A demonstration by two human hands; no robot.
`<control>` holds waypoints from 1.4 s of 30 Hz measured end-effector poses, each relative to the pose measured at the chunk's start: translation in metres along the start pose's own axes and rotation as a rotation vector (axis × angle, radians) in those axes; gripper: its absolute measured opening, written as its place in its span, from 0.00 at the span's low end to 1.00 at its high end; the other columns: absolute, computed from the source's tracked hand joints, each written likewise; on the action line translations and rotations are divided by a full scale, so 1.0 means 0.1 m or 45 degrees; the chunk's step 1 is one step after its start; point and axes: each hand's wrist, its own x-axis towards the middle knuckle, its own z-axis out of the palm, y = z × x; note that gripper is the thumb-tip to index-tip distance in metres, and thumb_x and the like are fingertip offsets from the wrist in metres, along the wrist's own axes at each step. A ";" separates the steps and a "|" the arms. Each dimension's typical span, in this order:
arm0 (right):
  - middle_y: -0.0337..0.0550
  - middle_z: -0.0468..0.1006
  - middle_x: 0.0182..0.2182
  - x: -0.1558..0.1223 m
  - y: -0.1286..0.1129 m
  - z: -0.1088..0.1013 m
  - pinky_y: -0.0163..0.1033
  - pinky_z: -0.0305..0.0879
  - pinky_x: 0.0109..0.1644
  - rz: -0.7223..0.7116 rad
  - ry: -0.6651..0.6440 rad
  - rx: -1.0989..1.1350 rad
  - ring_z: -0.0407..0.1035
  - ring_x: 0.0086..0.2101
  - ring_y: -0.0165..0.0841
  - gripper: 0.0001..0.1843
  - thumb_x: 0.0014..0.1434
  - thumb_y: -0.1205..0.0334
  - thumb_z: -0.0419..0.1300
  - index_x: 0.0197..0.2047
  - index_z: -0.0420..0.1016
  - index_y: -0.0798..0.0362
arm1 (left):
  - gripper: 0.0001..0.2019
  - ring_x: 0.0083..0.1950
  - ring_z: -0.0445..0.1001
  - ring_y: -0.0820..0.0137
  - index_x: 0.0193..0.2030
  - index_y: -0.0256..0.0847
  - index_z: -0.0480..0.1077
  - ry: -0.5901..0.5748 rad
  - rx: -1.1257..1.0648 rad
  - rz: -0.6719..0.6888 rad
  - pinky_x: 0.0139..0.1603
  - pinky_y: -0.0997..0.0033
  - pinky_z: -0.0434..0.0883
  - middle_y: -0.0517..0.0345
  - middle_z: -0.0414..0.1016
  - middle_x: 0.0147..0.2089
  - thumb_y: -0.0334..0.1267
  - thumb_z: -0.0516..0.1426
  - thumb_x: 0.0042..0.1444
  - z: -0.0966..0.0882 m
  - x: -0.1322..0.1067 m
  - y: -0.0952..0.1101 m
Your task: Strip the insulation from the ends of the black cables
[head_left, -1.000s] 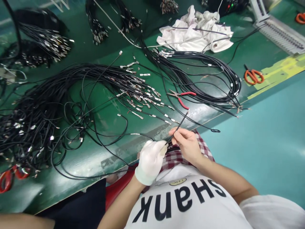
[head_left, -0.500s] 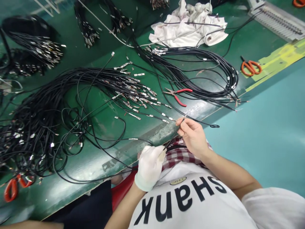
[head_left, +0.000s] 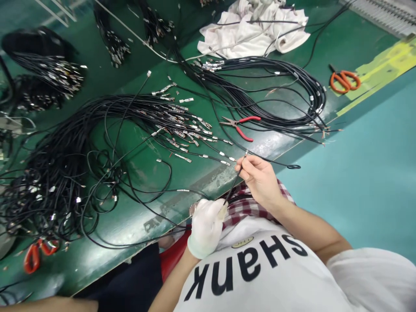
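Nearest the body, the left hand (head_left: 206, 225), in a white knit glove, is closed on the lower end of a thin black wire (head_left: 232, 191). The bare right hand (head_left: 260, 180) pinches the same wire just below its small metal terminal (head_left: 246, 152), thumb against forefinger. The wire runs taut between them above the near edge of the worktop (head_left: 130, 225), over a checked cloth on the lap. Risk, as judged: the glossy round insulation may slip through the soft glove, and the wire may kink. The thin pressed terminal may bend or prick the bare fingertips if the pinch tightens. Loose loops trailing off the edge may snag. The worktop is glossy green and scuffed along its rim. Red-handled scissors (head_left: 35, 253) lie near left, beside a dense tangle of black cable (head_left: 48, 173). Mid-worktop is a fan of bright terminals (head_left: 185, 125), with slim red-handled pliers (head_left: 242, 125) to its right. Farther off lie orange scissors (head_left: 344, 81) and a crumpled white cloth (head_left: 250, 30).
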 end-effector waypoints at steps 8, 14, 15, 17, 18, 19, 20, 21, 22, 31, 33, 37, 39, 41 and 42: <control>0.38 0.78 0.30 0.03 0.00 -0.06 0.32 0.63 0.31 0.003 0.008 -0.031 0.66 0.27 0.24 0.08 0.52 0.58 0.71 0.31 0.79 0.51 | 0.12 0.34 0.68 0.66 0.41 0.40 0.75 -0.026 -0.016 -0.014 0.40 0.64 0.64 0.55 0.75 0.30 0.35 0.50 0.68 0.05 -0.03 0.00; 0.39 0.80 0.31 0.03 -0.11 -0.09 0.34 0.68 0.32 -0.152 -0.205 -0.279 0.66 0.23 0.23 0.07 0.58 0.57 0.68 0.34 0.80 0.51 | 0.11 0.39 0.74 0.66 0.43 0.42 0.76 -0.020 -0.116 -0.140 0.44 0.66 0.68 0.56 0.79 0.38 0.37 0.51 0.68 -0.08 -0.03 -0.03; 0.40 0.81 0.32 0.03 -0.16 -0.09 0.35 0.69 0.32 -0.170 -0.248 -0.343 0.67 0.23 0.24 0.07 0.58 0.57 0.68 0.36 0.80 0.51 | 0.11 0.40 0.75 0.67 0.43 0.43 0.76 -0.016 -0.159 -0.172 0.45 0.66 0.69 0.57 0.79 0.39 0.38 0.52 0.68 -0.11 -0.02 -0.04; 0.41 0.82 0.34 0.02 -0.26 -0.10 0.36 0.71 0.33 -0.212 -0.282 -0.437 0.70 0.24 0.25 0.07 0.58 0.58 0.68 0.39 0.81 0.51 | 0.10 0.41 0.76 0.68 0.44 0.44 0.76 -0.020 -0.232 -0.226 0.46 0.68 0.70 0.58 0.80 0.41 0.38 0.53 0.67 -0.17 0.01 -0.06; 0.41 0.82 0.35 0.02 -0.31 -0.10 0.36 0.72 0.34 -0.231 -0.277 -0.468 0.71 0.25 0.25 0.07 0.58 0.59 0.68 0.40 0.81 0.50 | 0.10 0.42 0.76 0.68 0.44 0.44 0.77 -0.027 -0.250 -0.243 0.46 0.68 0.70 0.59 0.80 0.42 0.38 0.53 0.67 -0.19 0.03 -0.07; 0.41 0.82 0.36 0.01 -0.35 -0.11 0.36 0.73 0.34 -0.248 -0.264 -0.493 0.72 0.26 0.25 0.08 0.58 0.59 0.68 0.41 0.80 0.50 | 0.10 0.43 0.76 0.68 0.45 0.44 0.77 -0.033 -0.255 -0.251 0.46 0.68 0.70 0.59 0.80 0.43 0.38 0.53 0.67 -0.20 0.04 -0.08; 0.40 0.82 0.36 0.01 -0.39 -0.11 0.35 0.73 0.35 -0.257 -0.251 -0.518 0.72 0.26 0.25 0.08 0.58 0.60 0.68 0.42 0.81 0.50 | 0.10 0.43 0.76 0.68 0.45 0.43 0.77 -0.038 -0.250 -0.250 0.46 0.69 0.71 0.59 0.80 0.43 0.38 0.53 0.67 -0.21 0.05 -0.09; 0.40 0.82 0.36 0.00 -0.41 -0.11 0.35 0.73 0.35 -0.259 -0.242 -0.541 0.73 0.27 0.25 0.08 0.58 0.60 0.68 0.42 0.81 0.50 | 0.11 0.43 0.76 0.68 0.45 0.43 0.77 -0.038 -0.241 -0.238 0.46 0.69 0.71 0.58 0.80 0.42 0.37 0.53 0.67 -0.21 0.06 -0.09; 0.40 0.82 0.35 -0.01 -0.43 -0.12 0.35 0.73 0.35 -0.257 -0.240 -0.560 0.73 0.27 0.26 0.09 0.58 0.60 0.68 0.43 0.80 0.50 | 0.10 0.42 0.76 0.68 0.45 0.42 0.77 -0.038 -0.228 -0.218 0.46 0.69 0.71 0.58 0.80 0.42 0.37 0.53 0.67 -0.22 0.07 -0.09; 0.43 0.83 0.33 -0.10 -0.45 -0.36 0.37 0.75 0.32 -0.126 -0.304 -0.767 0.75 0.26 0.30 0.09 0.55 0.58 0.71 0.38 0.82 0.52 | 0.11 0.34 0.73 0.67 0.46 0.40 0.75 -0.036 0.218 0.130 0.44 0.62 0.65 0.57 0.78 0.33 0.36 0.52 0.67 -0.45 0.07 -0.31; 0.43 0.82 0.32 -0.12 -0.41 -0.43 0.38 0.76 0.32 -0.063 -0.322 -0.820 0.76 0.26 0.31 0.10 0.54 0.58 0.71 0.39 0.83 0.52 | 0.11 0.32 0.71 0.66 0.46 0.39 0.76 -0.068 0.302 0.147 0.42 0.61 0.64 0.57 0.75 0.30 0.35 0.52 0.67 -0.50 0.05 -0.39; 0.42 0.83 0.30 -0.15 -0.33 -0.55 0.39 0.77 0.35 0.036 -0.333 -0.892 0.77 0.27 0.33 0.12 0.55 0.57 0.71 0.43 0.83 0.51 | 0.11 0.31 0.70 0.66 0.46 0.38 0.76 -0.083 0.441 0.192 0.40 0.61 0.62 0.57 0.72 0.26 0.34 0.52 0.66 -0.50 0.00 -0.49; 0.44 0.84 0.31 -0.17 -0.31 -0.61 0.39 0.77 0.37 0.053 -0.334 -0.934 0.78 0.29 0.34 0.13 0.55 0.57 0.70 0.44 0.83 0.51 | 0.11 0.32 0.70 0.66 0.47 0.39 0.76 -0.086 0.477 0.208 0.40 0.62 0.62 0.57 0.73 0.27 0.33 0.52 0.66 -0.46 -0.02 -0.51; 0.45 0.84 0.34 -0.18 -0.30 -0.66 0.39 0.76 0.38 0.059 -0.331 -0.979 0.78 0.30 0.34 0.14 0.55 0.57 0.70 0.45 0.83 0.51 | 0.11 0.32 0.70 0.66 0.47 0.40 0.76 -0.093 0.500 0.213 0.40 0.62 0.61 0.57 0.74 0.27 0.33 0.53 0.65 -0.43 -0.03 -0.53; 0.45 0.84 0.35 -0.19 -0.29 -0.68 0.39 0.76 0.38 0.062 -0.332 -1.001 0.78 0.31 0.34 0.15 0.55 0.57 0.71 0.45 0.83 0.51 | 0.10 0.32 0.71 0.66 0.47 0.41 0.76 -0.098 0.507 0.216 0.39 0.63 0.61 0.57 0.74 0.28 0.33 0.53 0.65 -0.42 -0.03 -0.54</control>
